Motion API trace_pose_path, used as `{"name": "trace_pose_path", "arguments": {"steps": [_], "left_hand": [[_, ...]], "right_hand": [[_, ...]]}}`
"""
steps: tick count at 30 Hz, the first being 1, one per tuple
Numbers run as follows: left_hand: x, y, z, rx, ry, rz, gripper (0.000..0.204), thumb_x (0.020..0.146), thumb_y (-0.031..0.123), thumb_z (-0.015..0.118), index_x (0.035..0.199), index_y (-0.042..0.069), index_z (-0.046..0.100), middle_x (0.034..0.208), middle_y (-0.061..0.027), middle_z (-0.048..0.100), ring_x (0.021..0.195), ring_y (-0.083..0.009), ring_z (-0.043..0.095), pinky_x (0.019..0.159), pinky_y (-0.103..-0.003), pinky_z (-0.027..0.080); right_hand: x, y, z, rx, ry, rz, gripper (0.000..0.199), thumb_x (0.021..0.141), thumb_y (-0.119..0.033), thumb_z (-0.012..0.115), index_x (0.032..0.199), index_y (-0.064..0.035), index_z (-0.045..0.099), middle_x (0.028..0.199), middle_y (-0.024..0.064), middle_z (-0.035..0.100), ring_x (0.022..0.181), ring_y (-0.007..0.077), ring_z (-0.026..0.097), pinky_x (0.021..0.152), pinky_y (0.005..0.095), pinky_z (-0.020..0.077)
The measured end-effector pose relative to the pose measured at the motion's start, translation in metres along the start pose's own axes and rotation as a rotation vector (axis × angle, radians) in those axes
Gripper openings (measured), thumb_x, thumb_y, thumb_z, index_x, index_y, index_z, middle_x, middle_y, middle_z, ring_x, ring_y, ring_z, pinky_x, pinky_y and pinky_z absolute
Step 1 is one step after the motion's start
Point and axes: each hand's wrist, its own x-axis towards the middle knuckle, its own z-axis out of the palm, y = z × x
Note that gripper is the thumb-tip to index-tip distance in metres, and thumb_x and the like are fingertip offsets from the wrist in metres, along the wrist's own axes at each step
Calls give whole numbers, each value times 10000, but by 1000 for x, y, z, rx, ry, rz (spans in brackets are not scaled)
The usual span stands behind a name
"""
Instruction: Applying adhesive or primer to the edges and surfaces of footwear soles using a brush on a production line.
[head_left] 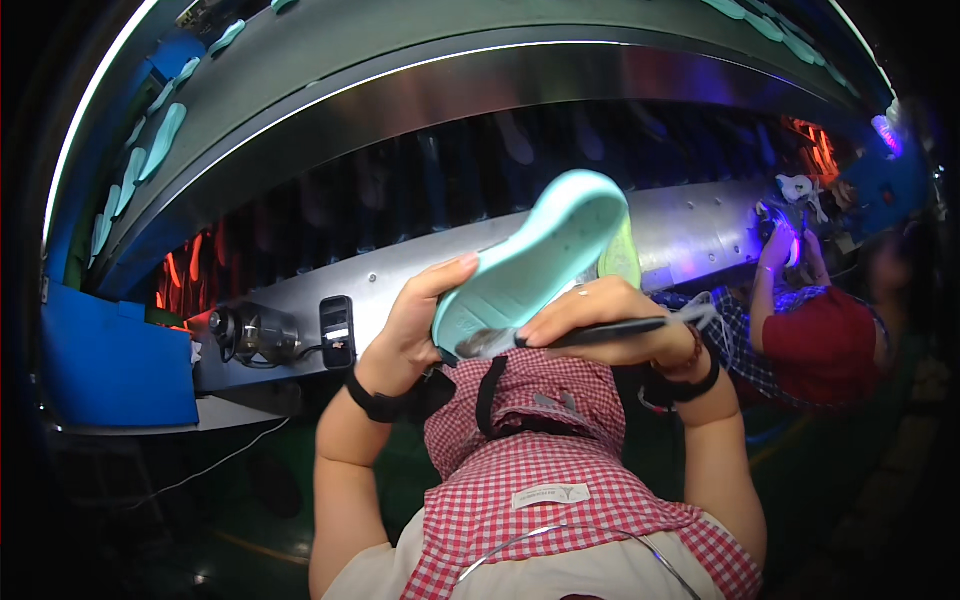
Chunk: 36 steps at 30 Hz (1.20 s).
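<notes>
Left hand [408,318] grips a turquoise, curved shoe sole [548,245]; right hand [615,303] clasps a black-handled brush [600,333]. Lower centre: white printed label [552,496].

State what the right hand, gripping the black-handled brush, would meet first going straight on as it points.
Probably the lower-left end of the turquoise, sole-shaped piece; the brush overlaps it in view, and the left hand lies beyond. Depth is unclear.

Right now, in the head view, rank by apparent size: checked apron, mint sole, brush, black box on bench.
1. Checked apron
2. Mint sole
3. Brush, partly hidden by the right hand
4. Black box
</notes>
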Motion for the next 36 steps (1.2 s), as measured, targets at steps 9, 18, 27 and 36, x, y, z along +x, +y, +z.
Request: {"name": "trace_pose_path", "arguments": {"steps": [9,18,27,36], "left_hand": [[-10,7,2,278,-26,-184,433,865,232,520,1181,-61,484,1088,-170,575,920,-207,603,800,-299,494],[-21,3,-10,326,-17,-224,490,875,267,504,1249,-40,425,1148,-179,537,955,-211,593,820,-288,486],[-22,0,-21,314,50,-101,507,876,313,509,1255,-14,430,1161,-155,531,929,-191,593,741,-279,508],[6,-56,-29,-175,15,72,519,868,260,454,1288,-22,337,1153,-178,503,1023,-255,545,845,-367,494]], "right_hand": [[-11,-3,-14,-145,-222,52,177,730,-51,627,906,-35,629,937,107,652,868,243,635,747,309,502],[-16,-20,-31,-281,-369,192,173,760,-78,606,928,-38,616,965,105,642,871,255,628,741,316,495],[-37,-2,-36,-177,-221,320,246,766,-26,631,1009,9,609,971,138,639,906,238,623,815,307,484],[-32,53,30,272,501,397,153,810,-39,587,937,30,637,734,79,633,571,85,567,531,194,469]]}}
